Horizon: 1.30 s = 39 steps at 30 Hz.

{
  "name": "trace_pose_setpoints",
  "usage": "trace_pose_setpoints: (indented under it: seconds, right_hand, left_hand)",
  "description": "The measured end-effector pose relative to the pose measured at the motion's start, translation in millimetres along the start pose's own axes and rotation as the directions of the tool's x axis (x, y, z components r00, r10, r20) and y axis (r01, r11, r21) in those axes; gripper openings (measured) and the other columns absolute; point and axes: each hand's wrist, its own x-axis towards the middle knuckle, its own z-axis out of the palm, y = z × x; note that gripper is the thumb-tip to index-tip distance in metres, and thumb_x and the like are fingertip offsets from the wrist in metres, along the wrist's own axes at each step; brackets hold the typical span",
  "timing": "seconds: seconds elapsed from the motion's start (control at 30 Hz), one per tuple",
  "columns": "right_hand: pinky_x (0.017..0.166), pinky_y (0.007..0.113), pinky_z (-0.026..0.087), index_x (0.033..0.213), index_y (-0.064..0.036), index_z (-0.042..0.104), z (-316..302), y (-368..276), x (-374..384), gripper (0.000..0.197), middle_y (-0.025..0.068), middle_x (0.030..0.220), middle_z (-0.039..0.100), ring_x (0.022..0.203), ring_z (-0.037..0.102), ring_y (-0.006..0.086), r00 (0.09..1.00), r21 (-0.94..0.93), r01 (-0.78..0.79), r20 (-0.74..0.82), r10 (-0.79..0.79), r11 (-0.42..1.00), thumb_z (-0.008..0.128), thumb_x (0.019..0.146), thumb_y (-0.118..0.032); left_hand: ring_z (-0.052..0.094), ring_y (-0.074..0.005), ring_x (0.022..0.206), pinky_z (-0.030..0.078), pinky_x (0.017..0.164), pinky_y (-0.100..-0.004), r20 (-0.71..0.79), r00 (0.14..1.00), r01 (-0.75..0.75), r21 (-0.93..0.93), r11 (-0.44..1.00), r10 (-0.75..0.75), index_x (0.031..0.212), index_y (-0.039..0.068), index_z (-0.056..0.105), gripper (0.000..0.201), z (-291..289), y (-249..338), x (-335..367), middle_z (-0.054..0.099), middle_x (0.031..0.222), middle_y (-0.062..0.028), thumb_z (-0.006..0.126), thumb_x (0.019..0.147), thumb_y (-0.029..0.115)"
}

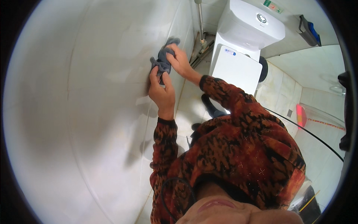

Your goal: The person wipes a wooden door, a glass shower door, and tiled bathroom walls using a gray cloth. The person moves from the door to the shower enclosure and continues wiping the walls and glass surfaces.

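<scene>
A crumpled dark grey cloth [163,64] is bunched up against the pale tiled wall [112,74]. My left hand [163,92] pinches its near end between thumb and fingers. Farther along, my right hand [181,61] grips the upper part, its fingers partly hidden by the cloth. Part of the cloth sticks out past the right hand along the wall. Both hands are close together, with the patterned sleeves [165,140] reaching back toward me.
Right of my hands stands a white toilet with its lid [235,69] down and a tank [253,22] behind. A metal pipe [201,22] rises in the corner. A dark holder [308,30] hangs on the far wall. A pink broom-like item [300,116] and a black cable [309,132] are at right.
</scene>
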Motion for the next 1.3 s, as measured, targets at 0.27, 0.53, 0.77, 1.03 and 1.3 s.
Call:
trace_pose_setpoints:
  seconds: [0.27, 0.53, 0.77, 1.03, 1.3]
  right_hand:
    - [0.088, 0.032, 0.038, 0.122, -0.0037, 0.046, 13.6, -69.1, -4.6, 0.051, 0.0159, 0.11, 0.052, 0.102, 0.049, 0.0276, 0.918, -0.104, 0.377, -0.086, -0.386, 0.92, 0.06, 0.074, -0.012]
    - [0.087, 0.035, 0.041, 0.12, -0.003, 0.051, 36.5, -81.9, 87.6, 0.047, 0.0217, 0.112, 0.05, 0.098, 0.05, 0.0365, 0.562, -0.345, 0.695, -0.286, -0.776, 0.63, 0.055, 0.073, -0.009]
    - [0.071, 0.038, 0.043, 0.123, -0.0058, 0.048, 18.5, 42.3, 83.9, 0.042, 0.0208, 0.093, 0.053, 0.087, 0.052, 0.0351, 0.835, -0.248, 0.147, -0.488, -0.255, 0.958, 0.048, 0.082, -0.014]
    - [0.078, 0.042, 0.042, 0.13, -0.0045, 0.038, 2.6, 106.8, 65.0, 0.05, 0.0272, 0.104, 0.054, 0.091, 0.053, 0.0406, 0.864, -0.233, -0.261, -0.49, 0.119, 0.937, 0.043, 0.08, -0.003]
    - [0.074, 0.045, 0.04, 0.13, -0.0037, 0.039, -52.6, 8.6, 218.1, 0.056, 0.025, 0.1, 0.053, 0.08, 0.05, 0.0419, 0.604, -0.594, 0.41, -0.392, -0.694, 0.692, 0.049, 0.075, 0.0]
  left_hand:
    - [0.051, -0.0229, 0.105, 0.039, 0.091, -0.0316, 0.171, 0.985, 0.062, -0.42, 0.906, 0.011, 0.127, -0.006, 0.036, 0.049, -32.6, 54.7, 37.0, 0.051, 0.115, -0.0181, 0.034, 0.095, 0.031]
    - [0.053, -0.0288, 0.106, 0.039, 0.092, -0.036, 0.326, 0.936, -0.16, 0.045, 0.986, 0.137, 0.125, -0.004, 0.041, 0.046, -77.5, 96.1, 33.4, 0.054, 0.116, -0.0202, 0.05, 0.087, 0.02]
    - [0.053, -0.031, 0.106, 0.04, 0.09, -0.0348, 0.625, 0.774, -0.236, 0.138, 0.962, 0.1, 0.117, 0.0, 0.05, 0.042, -90.7, 86.4, 43.5, 0.056, 0.115, -0.015, 0.06, 0.078, 0.011]
    - [0.054, -0.0325, 0.1, 0.042, 0.085, -0.0356, 0.715, 0.699, -0.254, 0.2, 0.946, 0.037, 0.117, 0.001, 0.051, 0.046, -87.2, 83.5, 45.1, 0.056, 0.113, -0.0152, 0.063, 0.073, 0.005]
    - [0.054, -0.0338, 0.097, 0.043, 0.083, -0.0383, 0.746, 0.665, -0.25, 0.193, 0.949, 0.023, 0.118, 0.002, 0.051, 0.051, -85.3, 79.3, 49.2, 0.057, 0.11, -0.0161, 0.068, 0.069, 0.004]
